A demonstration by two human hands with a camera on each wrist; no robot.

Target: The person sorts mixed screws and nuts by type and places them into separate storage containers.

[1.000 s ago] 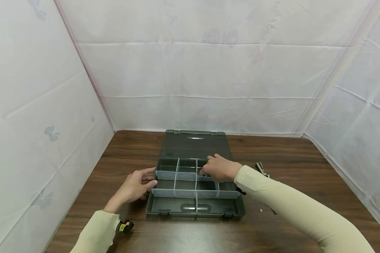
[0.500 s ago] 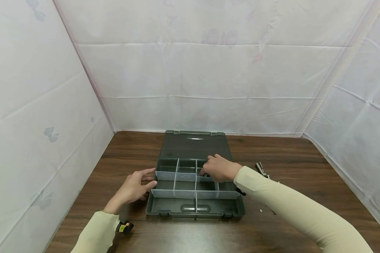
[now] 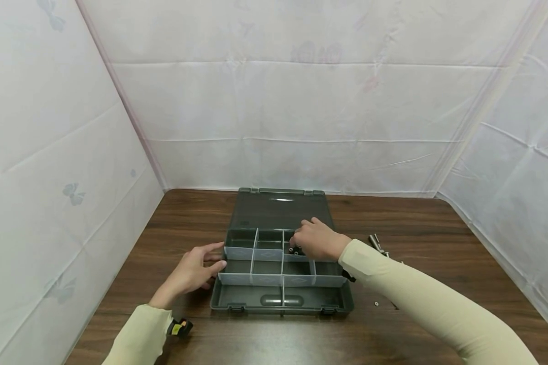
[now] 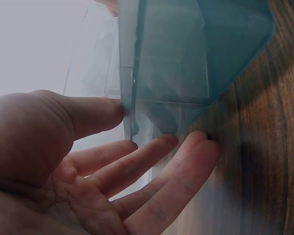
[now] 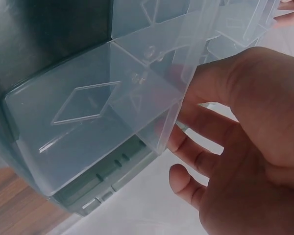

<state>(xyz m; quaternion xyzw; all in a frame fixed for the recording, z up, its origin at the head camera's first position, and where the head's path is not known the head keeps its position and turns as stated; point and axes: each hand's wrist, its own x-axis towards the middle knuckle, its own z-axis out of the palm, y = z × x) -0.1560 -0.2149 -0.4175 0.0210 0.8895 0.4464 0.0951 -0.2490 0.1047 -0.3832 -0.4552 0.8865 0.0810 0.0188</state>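
An organizer box (image 3: 246, 294) of dark translucent plastic lies with its lid laid back, split by pale clear dividers (image 3: 267, 280). My left hand (image 3: 194, 271) rests at its left wall; in the left wrist view the thumb touches the wall edge and the fingers extend loosely beside it. The fingers of my right hand (image 3: 317, 241) reach into a back-row compartment right of the middle. Several small nuts (image 3: 296, 252) lie below them. In the right wrist view, the thumb and index tips are blurred behind a divider, so whether they pinch anything is hidden.
The lid (image 3: 280, 208) lies toward the back wall sheet (image 3: 274, 162). Right of the box, metal hardware (image 3: 377, 244) is partly covered by the right sleeve (image 3: 411, 289). A small loose nut (image 3: 376, 304) sits on the wooden table (image 3: 310, 339).
My right hand has risen slightly and shifted a little to the right, so more nuts show in the compartment. The left hand and the box have stayed in place.
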